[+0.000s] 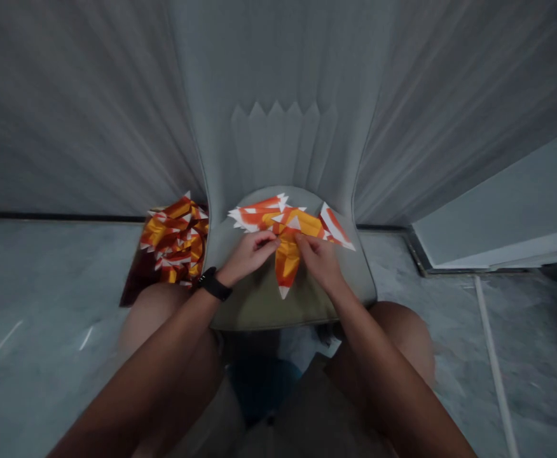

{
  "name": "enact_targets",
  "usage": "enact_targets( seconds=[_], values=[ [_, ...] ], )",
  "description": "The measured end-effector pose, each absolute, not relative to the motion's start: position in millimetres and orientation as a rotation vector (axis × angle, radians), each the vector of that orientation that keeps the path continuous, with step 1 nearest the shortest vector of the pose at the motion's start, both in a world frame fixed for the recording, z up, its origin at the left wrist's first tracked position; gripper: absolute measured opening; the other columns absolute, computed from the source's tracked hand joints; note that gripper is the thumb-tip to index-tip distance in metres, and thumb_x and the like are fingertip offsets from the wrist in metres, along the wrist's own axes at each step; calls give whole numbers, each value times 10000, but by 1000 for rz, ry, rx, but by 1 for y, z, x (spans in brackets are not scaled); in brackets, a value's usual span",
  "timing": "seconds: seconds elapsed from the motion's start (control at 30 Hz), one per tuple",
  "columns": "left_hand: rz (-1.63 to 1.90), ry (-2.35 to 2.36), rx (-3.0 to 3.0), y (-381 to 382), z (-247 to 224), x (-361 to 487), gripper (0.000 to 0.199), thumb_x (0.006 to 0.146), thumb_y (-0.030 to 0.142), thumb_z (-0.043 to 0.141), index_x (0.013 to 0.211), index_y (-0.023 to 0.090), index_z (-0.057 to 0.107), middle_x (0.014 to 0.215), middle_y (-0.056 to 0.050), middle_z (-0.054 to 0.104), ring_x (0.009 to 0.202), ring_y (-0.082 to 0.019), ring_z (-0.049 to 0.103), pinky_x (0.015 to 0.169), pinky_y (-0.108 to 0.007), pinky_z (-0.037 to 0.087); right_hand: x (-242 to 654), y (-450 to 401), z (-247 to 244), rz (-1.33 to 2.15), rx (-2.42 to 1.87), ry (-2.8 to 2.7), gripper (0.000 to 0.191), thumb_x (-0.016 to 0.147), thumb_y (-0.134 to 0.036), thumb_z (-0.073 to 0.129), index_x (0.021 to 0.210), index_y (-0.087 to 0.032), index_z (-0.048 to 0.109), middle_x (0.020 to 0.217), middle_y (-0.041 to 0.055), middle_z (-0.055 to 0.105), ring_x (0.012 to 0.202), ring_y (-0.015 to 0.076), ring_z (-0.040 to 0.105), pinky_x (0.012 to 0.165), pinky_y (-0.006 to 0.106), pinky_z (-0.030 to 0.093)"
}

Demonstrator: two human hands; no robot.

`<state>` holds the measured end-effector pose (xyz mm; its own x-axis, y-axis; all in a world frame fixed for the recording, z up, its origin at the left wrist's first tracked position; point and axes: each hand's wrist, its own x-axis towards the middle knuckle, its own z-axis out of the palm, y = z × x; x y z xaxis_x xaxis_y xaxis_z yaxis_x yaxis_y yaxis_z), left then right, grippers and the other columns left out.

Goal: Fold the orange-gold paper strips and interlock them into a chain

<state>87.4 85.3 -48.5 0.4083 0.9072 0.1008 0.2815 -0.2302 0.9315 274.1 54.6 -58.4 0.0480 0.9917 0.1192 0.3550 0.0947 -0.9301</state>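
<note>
In front of me, above the chair seat (254,312), is a folded piece of shiny gold and orange paper (287,261), its white-tipped point facing me. My right hand (317,254) pinches its right edge between thumb and fingers. At the left edge my left hand (254,251), a black watch on its wrist, has thumb and fingertips pressed together on the paper. Just beyond my hands, more orange, gold and white sheets lie on the seat, in a left stack (257,213) and a right stack (333,226).
A heap of folded gold and orange paper pieces (178,235) fills a dark red container (138,280) on the floor, left of the chair. The tall chair back (283,76) rises ahead against grey curtains (68,95). A pale panel (512,197) stands at right.
</note>
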Motion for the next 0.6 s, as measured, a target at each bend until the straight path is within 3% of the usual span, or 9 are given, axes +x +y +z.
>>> enact_targets(
  seconds=[0.2, 0.37, 0.6],
  values=[
    [907, 1127, 1842, 88, -58, 91, 360, 944, 437, 552, 710, 165, 580, 650, 28, 485, 603, -108, 410, 558, -252, 307, 273, 51, -60, 838, -1445, -1548, 480, 963, -510, 462, 594, -205, 486, 534, -21, 435, 534, 130, 398, 518, 272, 258],
    [855, 1024, 1656, 88, -55, 90, 367, 929, 478, 572, 743, 165, 619, 612, 33, 466, 564, -101, 393, 523, -244, 292, 277, 50, -53, 1029, -1437, -1446, 520, 925, -568, 491, 549, -215, 422, 519, -36, 371, 513, 112, 329, 497, 268, 228],
    [837, 1047, 1407, 90, -61, 89, 365, 875, 491, 634, 705, 169, 616, 549, 51, 418, 473, -75, 346, 449, -231, 219, 275, 46, -47, 1152, -1464, -1348, 539, 899, -636, 513, 582, -204, 573, 521, -16, 474, 534, 133, 426, 507, 278, 293]
  ],
)
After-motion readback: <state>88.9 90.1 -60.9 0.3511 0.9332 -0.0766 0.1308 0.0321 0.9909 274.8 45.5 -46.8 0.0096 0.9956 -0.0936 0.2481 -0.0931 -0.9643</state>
